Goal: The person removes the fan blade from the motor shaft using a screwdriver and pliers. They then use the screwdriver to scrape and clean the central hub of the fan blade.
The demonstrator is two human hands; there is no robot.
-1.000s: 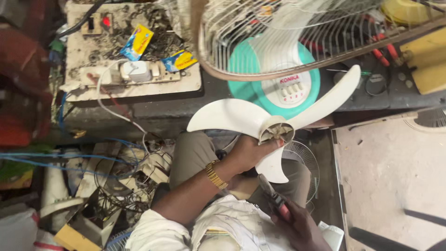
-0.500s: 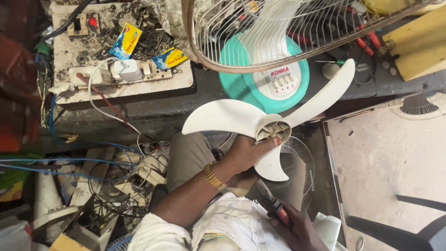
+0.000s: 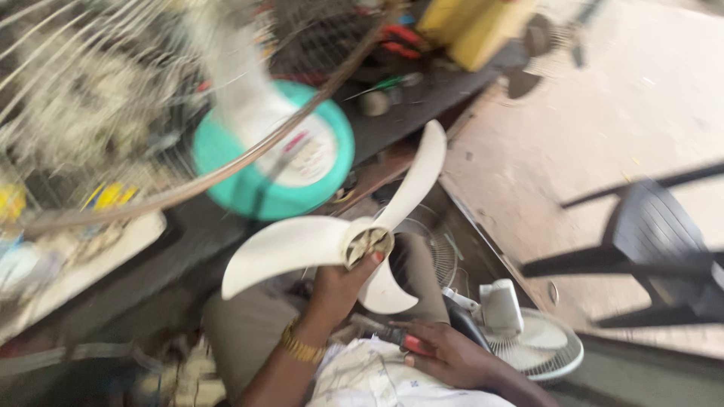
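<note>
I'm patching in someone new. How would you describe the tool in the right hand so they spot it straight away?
Start at the white three-bladed fan blade that the left hand holds up by its hub in mid-picture. Just below it, over the lap, the right hand grasps a screwdriver. It is the only slim dark tool there, with red at its handle and its tip pointing toward the left wrist.

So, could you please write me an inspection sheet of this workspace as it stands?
Surface: dark bench, crowded.
Job's things: white fan blade, three vanes; red-handled tool.
Clutter: teal fan base; wire guard; yellow box; small white fan.
Grippers: left hand grips the blade at its hub; right hand holds the tool.
Cables: nothing seen clearly; picture blurred.
Surroundings: concrete floor; dark plastic chair.
</note>
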